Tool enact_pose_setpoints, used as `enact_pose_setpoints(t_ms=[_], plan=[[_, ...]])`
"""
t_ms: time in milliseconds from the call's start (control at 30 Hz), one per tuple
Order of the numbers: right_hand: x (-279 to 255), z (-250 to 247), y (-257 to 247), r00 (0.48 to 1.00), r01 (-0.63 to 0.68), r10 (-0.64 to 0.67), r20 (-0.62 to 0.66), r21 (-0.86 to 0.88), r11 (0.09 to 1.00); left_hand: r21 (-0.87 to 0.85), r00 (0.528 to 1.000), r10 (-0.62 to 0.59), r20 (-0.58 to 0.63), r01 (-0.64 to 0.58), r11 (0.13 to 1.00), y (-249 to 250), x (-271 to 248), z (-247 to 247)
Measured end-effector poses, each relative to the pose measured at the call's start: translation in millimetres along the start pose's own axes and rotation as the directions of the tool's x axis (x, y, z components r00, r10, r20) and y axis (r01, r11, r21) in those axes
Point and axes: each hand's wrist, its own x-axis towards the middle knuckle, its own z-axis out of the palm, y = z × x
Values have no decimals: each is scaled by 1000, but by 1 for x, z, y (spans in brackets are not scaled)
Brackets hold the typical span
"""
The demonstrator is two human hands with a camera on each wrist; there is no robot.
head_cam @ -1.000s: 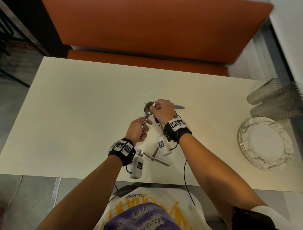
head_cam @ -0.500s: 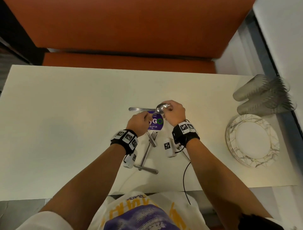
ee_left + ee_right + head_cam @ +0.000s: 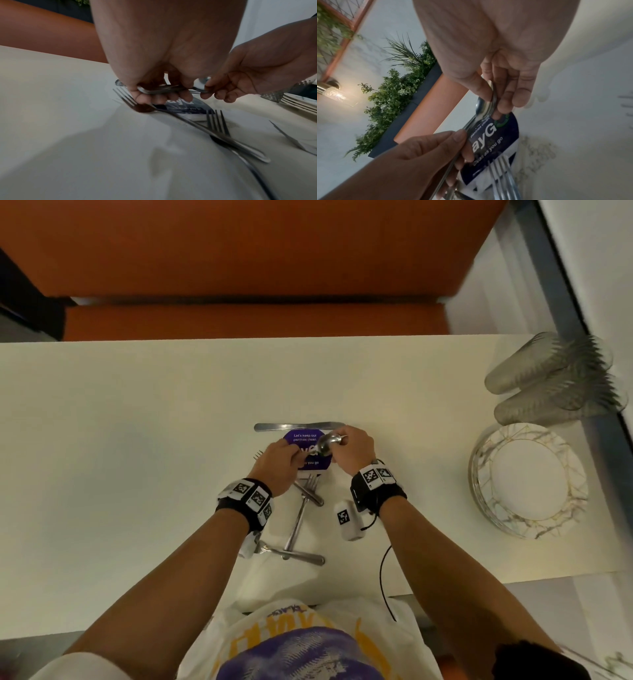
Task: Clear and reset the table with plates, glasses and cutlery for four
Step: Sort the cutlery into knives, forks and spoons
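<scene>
Both hands hold nested spoons (image 3: 327, 445) level just above a purple sticker (image 3: 306, 440) at the table's middle. My left hand (image 3: 291, 455) grips the stacked handles (image 3: 163, 90). My right hand (image 3: 337, 443) pinches the bowl end (image 3: 486, 105) between thumb and fingers. A knife (image 3: 298, 426) lies crosswise just beyond the sticker. Forks lie on the table under my left wrist: one (image 3: 126, 97) by the fingertips, one (image 3: 310, 487) pointing at the sticker, another (image 3: 298, 556) near the front edge. A stack of marbled plates (image 3: 527, 481) and glasses (image 3: 555, 378) on their sides are at the right end.
The cream table (image 3: 137, 440) is bare on its left half. An orange bench (image 3: 253, 320) runs along the far side. A white wall and dark ledge (image 3: 565, 302) border the right end. A black cable (image 3: 382, 577) hangs from my right wrist over the front edge.
The spoons swung from pointing away from me to lying sideways between my hands, and both hands came down closer to the sticker. The head view shifted left.
</scene>
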Motion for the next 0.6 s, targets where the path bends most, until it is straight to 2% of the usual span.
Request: enact_pose_setpoints(t_ms=[167,367,600], plan=[[1,6,0,997,-66,68,-20,77,995,52,999,-18,-30,19,998,-2,11,-12],[5,7,10,965,-227,254,-70,269,936,-19,1000,4,-14,-5,1000,-2,18,-22],[8,5,13,975,-163,188,-119,188,968,124,992,60,-112,-46,991,0,22,-17]])
